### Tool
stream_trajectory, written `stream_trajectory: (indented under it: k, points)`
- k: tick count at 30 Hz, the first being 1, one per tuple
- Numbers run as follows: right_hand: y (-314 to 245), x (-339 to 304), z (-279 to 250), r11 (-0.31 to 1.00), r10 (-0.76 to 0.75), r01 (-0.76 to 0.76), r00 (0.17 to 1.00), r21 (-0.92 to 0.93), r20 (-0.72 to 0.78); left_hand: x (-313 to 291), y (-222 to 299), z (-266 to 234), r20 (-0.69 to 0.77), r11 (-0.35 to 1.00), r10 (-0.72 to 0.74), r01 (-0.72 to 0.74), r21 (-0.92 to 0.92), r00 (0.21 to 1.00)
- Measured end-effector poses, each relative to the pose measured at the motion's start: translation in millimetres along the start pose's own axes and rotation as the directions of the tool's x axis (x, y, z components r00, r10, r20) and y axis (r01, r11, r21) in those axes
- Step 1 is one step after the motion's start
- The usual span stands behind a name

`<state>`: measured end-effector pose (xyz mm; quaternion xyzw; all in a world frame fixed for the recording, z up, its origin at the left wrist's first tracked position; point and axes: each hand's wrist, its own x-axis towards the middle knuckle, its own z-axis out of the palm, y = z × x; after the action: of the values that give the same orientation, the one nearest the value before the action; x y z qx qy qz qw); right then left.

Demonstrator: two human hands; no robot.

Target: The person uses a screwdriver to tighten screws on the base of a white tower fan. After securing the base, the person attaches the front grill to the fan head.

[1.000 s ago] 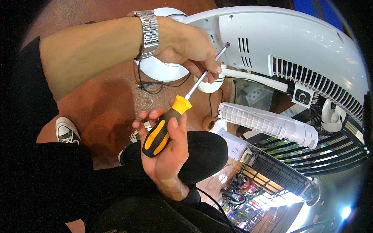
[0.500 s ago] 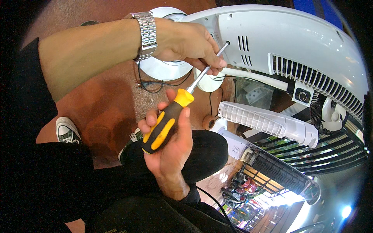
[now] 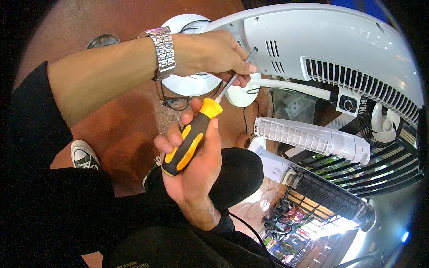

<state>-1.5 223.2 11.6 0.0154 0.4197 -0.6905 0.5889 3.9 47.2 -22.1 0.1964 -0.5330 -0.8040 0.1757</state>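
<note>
One screwdriver [image 3: 193, 137] with a yellow-and-black handle is lying gripped in the right hand [image 3: 196, 172], its thin shaft reaching a hole in the one white fan housing [image 3: 339, 40], the left hand [image 3: 214, 56] fingers pinching that shaft

The screwdriver [image 3: 192, 139] is tilting steeper than a second ago, its tip now sitting at the small hole in the white fan housing [image 3: 339, 40]. The right hand [image 3: 196, 165] is climbing slightly, and the left hand [image 3: 214, 56] is sliding along the shaft toward the tip.
</note>
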Motion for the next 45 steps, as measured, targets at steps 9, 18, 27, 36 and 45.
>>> stream_trajectory:
  k: [9,18,27,36,45]
  points:
    - [5,2,10,0.999,-0.026,0.023,0.998,-0.041,-0.061,1,-4,0,0.05,0.987,-0.062,0.069,-0.147,0.997]
    - [6,13,11,0.988,0.006,-0.016,0.998,-0.156,-0.063,-4,4,3,-0.153,0.994,-0.07,0.056,-0.095,0.986]
    - [-2,8,1,0.998,0.053,-0.053,0.998,-0.019,0.027,-5,8,8,-0.134,0.995,-0.074,0.063,-0.082,0.988]
    - [7,14,11,0.998,-0.017,0.018,1.0,-0.057,0.002,-1,7,5,-0.109,0.999,-0.039,0.039,-0.004,0.993]
    - [6,18,7,0.999,0.009,-0.013,0.996,0.049,0.093,-1,3,0,-0.05,0.954,-0.095,0.076,-0.291,0.994]
